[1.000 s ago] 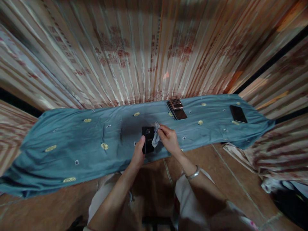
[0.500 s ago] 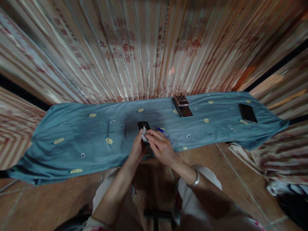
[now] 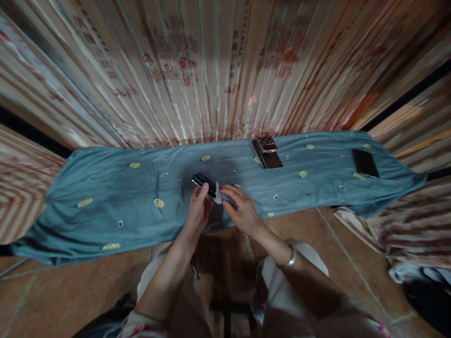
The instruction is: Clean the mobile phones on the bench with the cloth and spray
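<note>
Left hand (image 3: pixel 198 212) fingers grip black phone (image 3: pixel 203 183); right hand (image 3: pixel 241 212) fingers pinch cloth (image 3: pixel 218 195)

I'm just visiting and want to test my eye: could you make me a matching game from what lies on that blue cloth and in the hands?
Things:
1. black phone
2. white rag
3. stacked phones
4. lone phone

Places:
A. flat near the cloth's right end
B. in the right hand
C. at the cloth's far edge, by the curtain
D. in the left hand

Pairs: 1-D, 2-B, 3-C, 4-A
</note>
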The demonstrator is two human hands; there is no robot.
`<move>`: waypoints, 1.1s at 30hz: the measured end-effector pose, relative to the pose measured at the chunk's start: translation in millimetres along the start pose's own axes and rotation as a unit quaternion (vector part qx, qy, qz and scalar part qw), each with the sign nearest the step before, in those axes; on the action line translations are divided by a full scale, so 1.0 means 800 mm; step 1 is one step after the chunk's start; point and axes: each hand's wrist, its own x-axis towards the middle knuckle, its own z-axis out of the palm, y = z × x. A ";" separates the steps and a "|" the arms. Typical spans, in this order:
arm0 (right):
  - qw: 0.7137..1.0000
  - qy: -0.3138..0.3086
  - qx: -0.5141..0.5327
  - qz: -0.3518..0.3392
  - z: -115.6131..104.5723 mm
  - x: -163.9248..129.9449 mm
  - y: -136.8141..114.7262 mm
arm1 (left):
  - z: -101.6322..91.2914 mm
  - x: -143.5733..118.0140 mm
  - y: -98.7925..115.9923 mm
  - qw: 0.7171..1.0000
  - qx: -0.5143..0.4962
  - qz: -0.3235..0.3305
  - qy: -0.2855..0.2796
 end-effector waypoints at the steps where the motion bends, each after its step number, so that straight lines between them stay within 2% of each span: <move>1: 1.000 -0.001 0.005 -0.002 -0.001 0.000 0.001 | -0.001 0.001 0.000 1.000 -0.004 -0.003 0.000; 8: 0.997 0.001 0.069 0.035 -0.002 0.006 0.007 | 0.004 -0.006 0.003 1.000 0.002 -0.002 0.011; 13: 0.997 0.022 0.056 0.051 0.002 0.011 0.004 | 0.012 -0.016 -0.007 0.999 0.025 0.025 -0.012; 17: 0.997 0.033 0.031 0.056 0.006 0.013 0.001 | 0.012 -0.016 -0.015 0.999 0.030 0.019 -0.006; 25: 0.999 -0.001 0.042 0.015 0.011 0.010 0.003 | 0.005 -0.008 0.006 1.000 -0.003 -0.015 0.007; 33: 0.997 0.028 0.044 0.058 0.006 0.011 0.008 | 0.011 -0.017 -0.010 1.000 0.013 -0.006 -0.017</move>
